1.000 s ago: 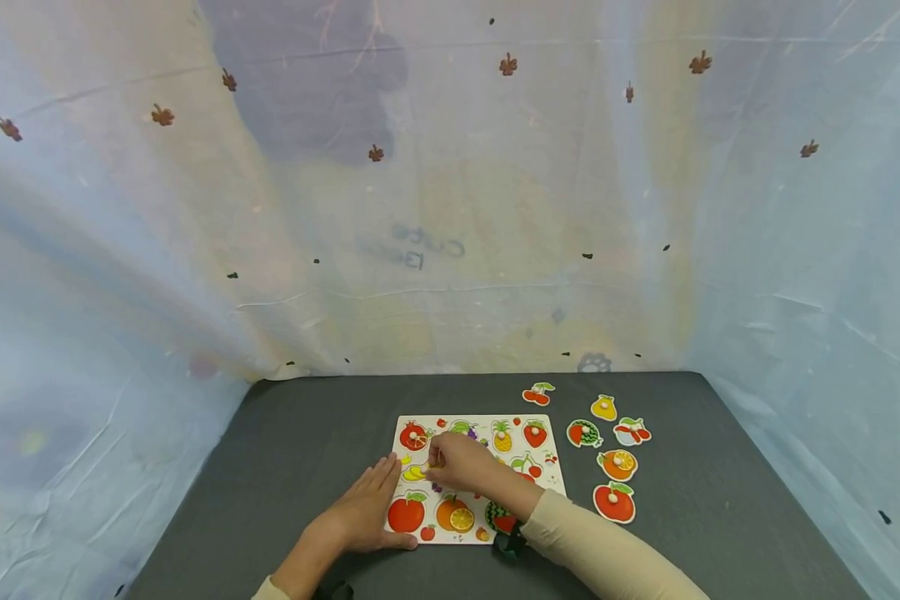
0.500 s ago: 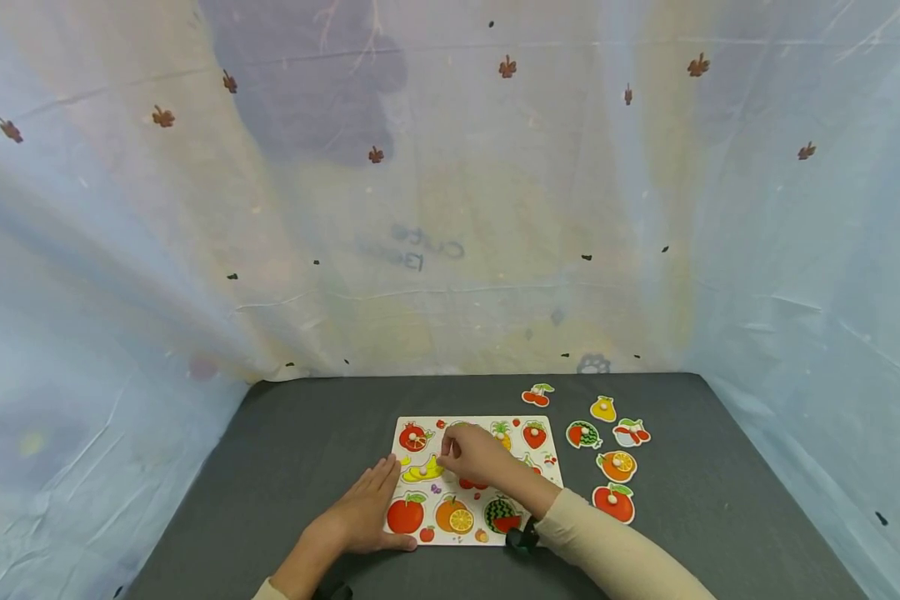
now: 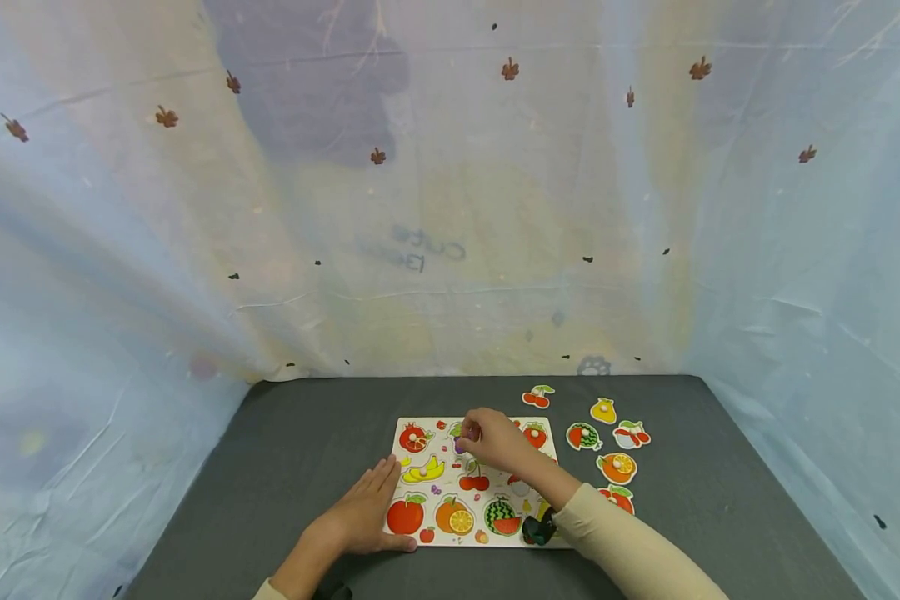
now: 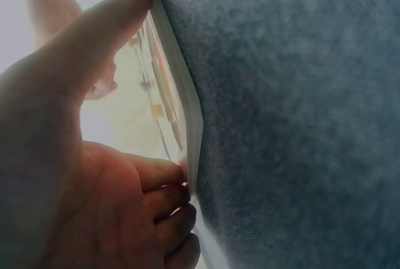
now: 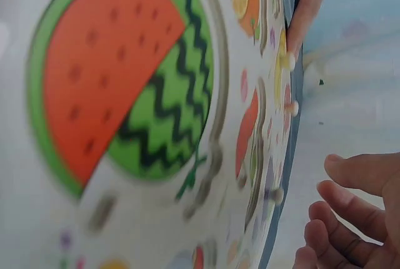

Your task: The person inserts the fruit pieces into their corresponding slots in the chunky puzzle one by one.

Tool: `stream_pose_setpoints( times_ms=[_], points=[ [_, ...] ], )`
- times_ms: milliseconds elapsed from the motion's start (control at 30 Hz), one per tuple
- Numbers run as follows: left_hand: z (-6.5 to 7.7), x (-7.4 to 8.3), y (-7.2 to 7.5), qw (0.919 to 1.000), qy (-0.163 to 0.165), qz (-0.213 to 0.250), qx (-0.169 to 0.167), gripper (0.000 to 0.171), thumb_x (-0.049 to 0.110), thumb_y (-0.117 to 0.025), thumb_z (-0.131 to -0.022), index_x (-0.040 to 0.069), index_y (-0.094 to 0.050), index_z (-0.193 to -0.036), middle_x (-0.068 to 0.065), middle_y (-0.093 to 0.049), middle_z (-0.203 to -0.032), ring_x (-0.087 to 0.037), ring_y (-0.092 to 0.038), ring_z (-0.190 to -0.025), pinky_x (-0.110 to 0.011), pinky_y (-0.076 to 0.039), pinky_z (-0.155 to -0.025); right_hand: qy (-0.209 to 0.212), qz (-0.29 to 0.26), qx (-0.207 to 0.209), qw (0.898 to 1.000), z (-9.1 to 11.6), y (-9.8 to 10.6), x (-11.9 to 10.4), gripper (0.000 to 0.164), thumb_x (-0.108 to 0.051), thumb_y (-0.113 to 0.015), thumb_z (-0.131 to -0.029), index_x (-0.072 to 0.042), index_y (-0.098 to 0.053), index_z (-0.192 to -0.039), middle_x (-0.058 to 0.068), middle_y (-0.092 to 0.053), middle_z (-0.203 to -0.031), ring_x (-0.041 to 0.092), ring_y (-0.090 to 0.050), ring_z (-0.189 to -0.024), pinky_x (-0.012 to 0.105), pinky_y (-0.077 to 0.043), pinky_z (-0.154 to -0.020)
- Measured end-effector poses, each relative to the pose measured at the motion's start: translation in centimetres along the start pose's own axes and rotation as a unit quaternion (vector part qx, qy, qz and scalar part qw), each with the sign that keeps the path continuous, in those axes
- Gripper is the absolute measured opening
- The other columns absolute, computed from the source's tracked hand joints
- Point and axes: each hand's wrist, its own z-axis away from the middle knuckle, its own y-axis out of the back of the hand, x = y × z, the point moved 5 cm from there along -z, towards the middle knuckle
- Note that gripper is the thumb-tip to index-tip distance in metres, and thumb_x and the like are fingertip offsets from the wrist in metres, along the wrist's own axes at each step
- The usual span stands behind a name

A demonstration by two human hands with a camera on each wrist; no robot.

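Observation:
A white fruit puzzle board (image 3: 452, 485) lies on the dark table. My left hand (image 3: 367, 504) rests along its left side, fingers straight; in the left wrist view the thumb (image 4: 106, 34) touches one edge and the fingertips meet another. My right hand (image 3: 493, 442) hovers over the board's back middle, by the purple grapes (image 3: 461, 446), part of which it hides. In the right wrist view that hand (image 5: 356, 213) has bent fingers with nothing between them, apart from a small knob (image 5: 273, 195). The banana piece (image 3: 424, 469) sits at the board's left.
Loose knobbed pieces lie right of the board: cherries (image 3: 537, 397), a pear (image 3: 603, 410), a watermelon (image 3: 583, 436), a red-and-white piece (image 3: 632, 434), an orange (image 3: 617, 467) and a red fruit (image 3: 622, 498) partly behind the right sleeve. A patterned curtain (image 3: 450, 208) surrounds the table.
My right hand has moved from the bananas to the right and slightly back, over the grapes, uncovering the banana piece and the cherry picture. My left hand has stayed put.

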Motion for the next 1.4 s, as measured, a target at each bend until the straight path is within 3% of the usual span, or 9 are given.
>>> stream_pose_setpoints(
  times_ms=[233, 567, 733, 967, 1400],
  points=[
    [0.0, 0.0, 0.0, 1.0, 0.008, -0.005, -0.001, 0.127, 0.062, -0.09, -0.078, -0.007, -0.028, -0.166, -0.022, -0.025, -0.175, -0.04, -0.023, -0.162, -0.057, -0.022, -0.131, -0.021, -0.006, 0.014, 1.0, 0.3, 1.4, 1.6, 0.01, -0.019, -0.077, -0.102, -0.015, -0.071, -0.095, -0.003, -0.057, -0.084, 0.013, -0.05, -0.068, 0.028, -0.044, -0.059],
    [0.0, -0.1, -0.1, 1.0, 0.001, 0.003, -0.001, 0.128, 0.06, -0.091, -0.078, -0.008, -0.027, -0.166, -0.023, -0.024, -0.175, -0.04, -0.023, -0.162, -0.058, -0.021, -0.131, -0.038, -0.011, 0.04, 0.998, 0.5, 3.5, 4.6, 0.008, -0.016, -0.076, -0.101, -0.013, -0.07, -0.097, -0.002, -0.061, -0.089, 0.012, -0.055, -0.076, 0.029, -0.05, -0.066],
    [0.0, -0.1, -0.1, 1.0, -0.001, 0.006, 0.001, 0.127, 0.059, -0.091, -0.078, -0.008, -0.027, -0.165, -0.024, -0.024, -0.175, -0.041, -0.023, -0.162, -0.059, -0.022, -0.131, -0.038, -0.04, 0.045, 0.997, 0.4, 4.6, 6.0, 0.005, -0.013, -0.075, -0.102, -0.01, -0.072, -0.099, 0.0, -0.065, -0.089, 0.013, -0.059, -0.079, 0.029, -0.053, -0.071],
    [-0.1, -0.2, -0.2, 1.0, -0.003, 0.007, -0.001, 0.127, 0.059, -0.091, -0.079, -0.008, -0.027, -0.165, -0.024, -0.024, -0.175, -0.041, -0.023, -0.162, -0.059, -0.022, -0.131, -0.067, -0.076, 0.054, 0.993, 0.3, 5.8, 7.9, 0.007, -0.014, -0.075, -0.102, -0.008, -0.072, -0.104, 0.002, -0.066, -0.088, 0.014, -0.061, -0.074, 0.028, -0.054, -0.065],
    [-0.1, -0.1, -0.1, 1.0, 0.0, -0.001, -0.004, 0.126, 0.06, -0.09, -0.079, -0.008, -0.027, -0.165, -0.023, -0.024, -0.175, -0.041, -0.023, -0.162, -0.059, -0.022, -0.131, -0.084, -0.055, 0.086, 0.991, 0.0, 7.7, 11.1, 0.011, -0.014, -0.075, -0.102, -0.004, -0.073, -0.107, 0.005, -0.068, -0.093, 0.018, -0.063, -0.082, 0.037, -0.056, -0.073]
  ],
)
